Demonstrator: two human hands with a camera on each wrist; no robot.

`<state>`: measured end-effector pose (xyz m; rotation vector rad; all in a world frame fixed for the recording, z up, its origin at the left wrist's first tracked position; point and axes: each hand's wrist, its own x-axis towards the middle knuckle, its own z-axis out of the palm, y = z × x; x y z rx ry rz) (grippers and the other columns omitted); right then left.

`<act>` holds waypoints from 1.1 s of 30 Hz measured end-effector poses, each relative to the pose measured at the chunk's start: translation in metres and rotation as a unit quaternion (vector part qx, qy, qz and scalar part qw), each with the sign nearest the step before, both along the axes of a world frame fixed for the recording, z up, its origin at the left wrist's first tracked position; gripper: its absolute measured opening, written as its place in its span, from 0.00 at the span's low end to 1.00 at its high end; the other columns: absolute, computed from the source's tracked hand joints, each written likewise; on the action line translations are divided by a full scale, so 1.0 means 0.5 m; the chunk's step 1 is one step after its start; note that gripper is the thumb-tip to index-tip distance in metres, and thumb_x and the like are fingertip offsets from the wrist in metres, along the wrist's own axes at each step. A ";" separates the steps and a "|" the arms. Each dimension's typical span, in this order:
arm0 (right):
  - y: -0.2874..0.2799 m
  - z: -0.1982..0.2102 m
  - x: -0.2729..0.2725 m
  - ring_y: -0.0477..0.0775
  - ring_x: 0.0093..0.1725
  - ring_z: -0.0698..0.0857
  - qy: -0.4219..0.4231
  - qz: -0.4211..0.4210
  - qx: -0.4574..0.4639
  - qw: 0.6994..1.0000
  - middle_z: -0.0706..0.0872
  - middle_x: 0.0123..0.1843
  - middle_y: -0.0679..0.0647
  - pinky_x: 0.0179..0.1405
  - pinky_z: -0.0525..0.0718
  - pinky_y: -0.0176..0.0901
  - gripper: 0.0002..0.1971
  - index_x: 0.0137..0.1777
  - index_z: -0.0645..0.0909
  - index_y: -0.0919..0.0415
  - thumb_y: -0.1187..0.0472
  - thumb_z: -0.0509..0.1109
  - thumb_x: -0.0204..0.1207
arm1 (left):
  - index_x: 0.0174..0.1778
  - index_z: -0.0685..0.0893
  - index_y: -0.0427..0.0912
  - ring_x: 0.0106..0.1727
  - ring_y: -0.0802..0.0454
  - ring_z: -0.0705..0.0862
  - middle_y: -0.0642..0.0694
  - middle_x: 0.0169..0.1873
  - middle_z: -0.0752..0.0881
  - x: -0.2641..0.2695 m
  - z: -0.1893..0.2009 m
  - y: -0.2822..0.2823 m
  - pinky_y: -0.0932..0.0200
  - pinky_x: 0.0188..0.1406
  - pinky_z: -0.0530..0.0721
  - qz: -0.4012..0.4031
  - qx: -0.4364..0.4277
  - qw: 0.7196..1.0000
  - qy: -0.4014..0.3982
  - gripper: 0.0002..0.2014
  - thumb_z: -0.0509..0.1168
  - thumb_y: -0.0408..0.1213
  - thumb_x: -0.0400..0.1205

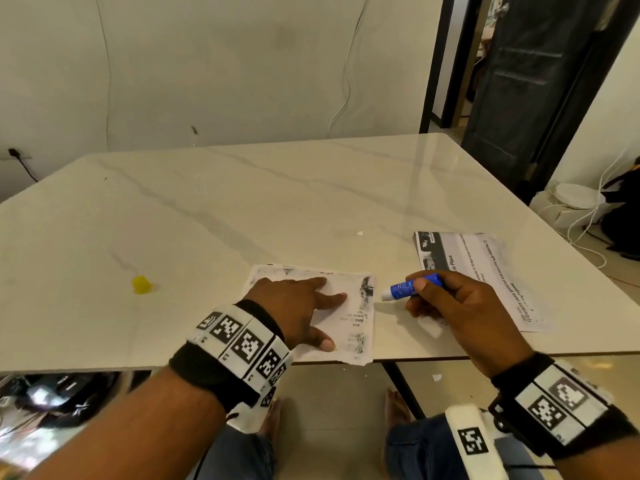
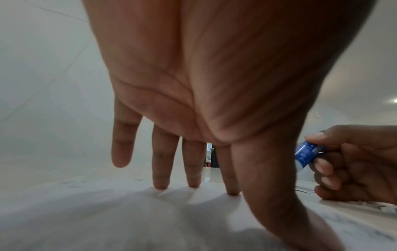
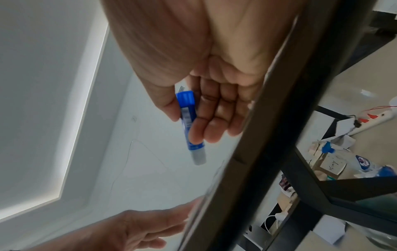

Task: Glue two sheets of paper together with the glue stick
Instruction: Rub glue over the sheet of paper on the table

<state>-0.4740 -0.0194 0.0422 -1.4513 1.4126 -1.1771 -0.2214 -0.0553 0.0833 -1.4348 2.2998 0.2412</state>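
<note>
A smudged sheet of paper lies at the table's front edge, its corner overhanging. My left hand rests flat on it with fingers spread, pressing it down. My right hand grips an uncapped blue glue stick, its whitish tip pointing left, just off the sheet's right edge and a little above the table. The glue stick is pinched between thumb and fingers. A second printed sheet lies to the right, partly under my right hand.
A yellow cap stands on the white marble table to the left. A small paper scrap lies mid-table. The table's dark frame runs beneath the edge. Cables and clutter sit on the floor at right.
</note>
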 end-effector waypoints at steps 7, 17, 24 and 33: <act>-0.083 0.110 0.053 0.47 0.44 0.90 0.217 0.044 -0.029 0.975 0.92 0.42 0.44 0.54 0.88 0.48 0.09 0.55 0.90 0.48 0.53 0.74 0.77 | 0.84 0.46 0.71 0.82 0.42 0.68 0.59 0.87 0.53 -0.010 -0.016 0.002 0.33 0.75 0.71 0.030 -0.023 0.999 -0.006 0.45 0.61 0.74 0.74; -0.147 0.121 0.100 0.52 0.36 0.87 0.193 -0.020 0.032 0.981 0.92 0.40 0.56 0.38 0.88 0.50 0.07 0.51 0.89 0.57 0.59 0.71 0.77 | 0.84 0.49 0.72 0.83 0.44 0.67 0.63 0.86 0.55 0.008 -0.001 -0.005 0.40 0.77 0.71 0.026 0.009 0.999 0.029 0.41 0.50 0.77 0.74; -0.140 0.096 0.118 0.47 0.36 0.85 0.267 0.048 0.016 0.962 0.90 0.38 0.48 0.47 0.86 0.49 0.08 0.50 0.91 0.56 0.58 0.71 0.76 | 0.86 0.45 0.68 0.80 0.43 0.72 0.59 0.87 0.54 0.005 0.000 -0.010 0.47 0.73 0.77 0.021 0.026 0.999 0.000 0.46 0.55 0.78 0.73; -0.145 0.090 0.113 0.61 0.47 0.89 0.320 0.035 0.014 0.947 0.91 0.44 0.59 0.50 0.86 0.54 0.10 0.50 0.90 0.61 0.57 0.71 0.76 | 0.84 0.50 0.72 0.82 0.44 0.68 0.64 0.86 0.53 0.003 0.006 -0.014 0.48 0.78 0.71 0.056 0.031 0.997 0.034 0.27 0.46 0.51 0.88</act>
